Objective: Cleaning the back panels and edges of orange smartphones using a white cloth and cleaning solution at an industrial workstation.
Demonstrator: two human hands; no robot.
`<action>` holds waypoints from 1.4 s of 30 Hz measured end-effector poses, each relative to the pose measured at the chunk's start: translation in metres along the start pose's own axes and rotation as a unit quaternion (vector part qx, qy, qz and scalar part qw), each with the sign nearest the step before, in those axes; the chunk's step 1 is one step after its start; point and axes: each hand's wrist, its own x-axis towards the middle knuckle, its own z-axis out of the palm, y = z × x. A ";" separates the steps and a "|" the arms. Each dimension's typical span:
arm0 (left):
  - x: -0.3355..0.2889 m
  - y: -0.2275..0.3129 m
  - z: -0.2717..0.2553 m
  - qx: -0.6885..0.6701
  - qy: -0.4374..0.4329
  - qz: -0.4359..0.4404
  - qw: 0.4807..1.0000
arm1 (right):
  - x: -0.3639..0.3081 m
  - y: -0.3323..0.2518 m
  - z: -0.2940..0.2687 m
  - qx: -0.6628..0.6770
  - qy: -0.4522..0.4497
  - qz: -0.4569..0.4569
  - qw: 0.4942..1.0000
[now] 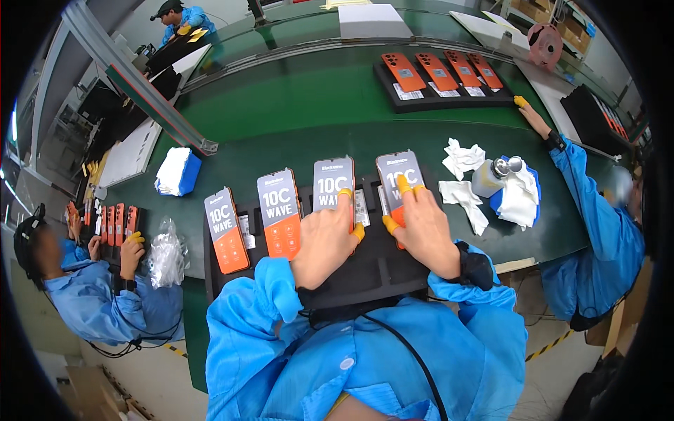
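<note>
wearer: blue smock sleeves came in from the lower edge, black cuffs at both wrists.
left hand: lay flat, fingers loose, yellow finger cots on the tips; rested on the third phone, index tip at its right edge. Pressing, not gripping.
right hand: fingers spread, yellow finger cots; tips pressed on the fourth phone, thumb at its lower left corner. Not closed around it.
black tray: on the near edge of the bench, just ahead of the wearer; held four phones in a row, screens up, orange lower halves, film labels on the screens.
first phone: leftmost slot, untouched, tilted slightly.
second phone: next slot, untouched, just beside the left hand.
white wipes: crumpled, right of the tray, near the right hand but apart.
small bottle: white with a metal cap, sat among wipes on a blue pad.
blue-white pack: left of the tray, well apart.
plastic bag: clear, crumpled, at the left bench edge.
left co-worker: blue smock, handled orange phones in another tray.
right co-worker arm: blue sleeve, reached toward the far tray.
far tray: black, four orange phones backs up, farther along the green belt.
far person: blue smock, at the top left.
</note>
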 end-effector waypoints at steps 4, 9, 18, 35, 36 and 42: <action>-0.014 -0.008 -0.037 -0.129 0.093 -0.110 0.981 | -0.006 0.003 -0.031 0.046 0.044 0.079 0.995; -0.024 -0.064 -0.027 -0.463 0.084 -0.194 0.861 | -0.007 0.041 -0.049 0.204 0.058 0.168 0.963; -0.015 -0.052 0.014 -0.209 0.038 -0.073 0.974 | 0.009 0.029 -0.010 0.217 0.019 0.131 0.967; -0.109 -0.129 -0.050 0.045 0.159 -0.240 0.957 | 0.056 -0.080 0.009 0.111 -0.222 -0.223 0.943; -0.108 -0.131 -0.048 0.047 0.161 -0.238 0.957 | 0.056 -0.095 0.026 0.150 -0.229 -0.276 0.921; -0.105 -0.143 -0.040 0.032 0.105 -0.225 0.968 | 0.064 -0.149 0.080 0.108 -0.274 -0.367 0.883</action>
